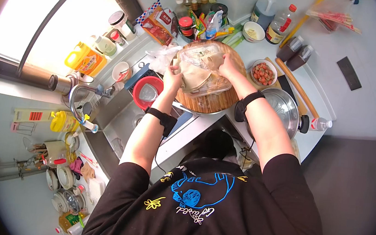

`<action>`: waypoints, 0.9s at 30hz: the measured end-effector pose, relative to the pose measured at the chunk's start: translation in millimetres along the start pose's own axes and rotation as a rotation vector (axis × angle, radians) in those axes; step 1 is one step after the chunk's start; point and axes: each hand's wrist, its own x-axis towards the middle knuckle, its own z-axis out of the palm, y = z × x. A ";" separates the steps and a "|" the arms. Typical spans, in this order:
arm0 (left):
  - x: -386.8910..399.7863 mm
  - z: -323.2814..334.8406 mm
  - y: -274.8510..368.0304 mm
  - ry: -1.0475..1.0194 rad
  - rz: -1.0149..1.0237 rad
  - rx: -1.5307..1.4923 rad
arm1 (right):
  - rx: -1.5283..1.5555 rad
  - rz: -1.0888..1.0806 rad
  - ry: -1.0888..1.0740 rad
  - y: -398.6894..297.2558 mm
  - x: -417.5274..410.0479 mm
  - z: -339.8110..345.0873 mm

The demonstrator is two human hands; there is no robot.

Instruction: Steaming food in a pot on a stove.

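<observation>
My left hand (173, 78) pinches the left edge of a thin, pale, floppy sheet (194, 75) that looks like dough or tofu skin. At the sheet's upper right, my right hand (227, 66) grips a folded part of it. The sheet hangs over a clear plastic tray (217, 89) with pale, shredded-looking contents, which I cannot make out exactly. Another clear, wrapped container (195, 53) lies behind the sheet. Both containers rest on a round wooden board (196, 104). A crumpled plastic bag (162, 58) lies at the board's left.
Left of the board, a red basin (141, 101) stands by the sink (117, 123). To the right are a bowl of diced red food (263, 73), a steel pan (279, 108) and a wooden rolling pin (297, 87). Bottles and a red-lidded jar (186, 26) stand behind.
</observation>
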 end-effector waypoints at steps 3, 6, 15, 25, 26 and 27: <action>-20.9 -3.3 0.2 0.010 -0.002 -0.153 | 0.023 -0.029 -0.012 4.8 12.2 -3.7; -32.5 -9.3 0.2 -0.073 0.142 -0.049 | 0.015 -0.119 0.013 9.5 25.7 -10.0; -98.2 -103.0 48.8 -0.060 0.224 0.187 | -0.043 -0.394 0.019 -9.0 18.7 -25.5; -110.4 -147.5 68.2 -0.036 0.194 -0.328 | 0.111 -0.435 0.569 -7.7 28.5 -29.0; -112.2 -145.0 70.5 -0.089 0.157 -0.510 | 0.104 -0.442 0.639 -5.4 27.5 -40.6; -115.1 -144.1 70.8 -0.083 0.152 -0.510 | 0.149 -0.431 0.660 -8.5 20.1 -55.6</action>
